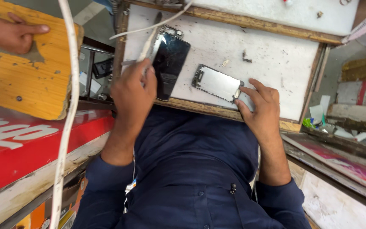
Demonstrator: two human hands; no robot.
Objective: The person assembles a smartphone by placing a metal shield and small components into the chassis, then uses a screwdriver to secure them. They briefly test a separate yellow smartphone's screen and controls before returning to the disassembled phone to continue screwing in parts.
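Note:
My left hand [133,91] is closed on a slim pale metal tool [148,48] whose tip lies along the left edge of a dark-screened phone [171,63]. That phone rests at the front left of the white work surface [276,55]. My right hand [260,106] pinches the right end of a silver phone display plate [215,82], which lies flat on the same surface. My dark blue shirt fills the lower middle of the view.
Another person's hand [9,34] rests on a worn yellow wooden board [26,76] at the upper left. A white cable [66,127] hangs down the left side over a red counter [30,144]. Cluttered shelves stand at the right.

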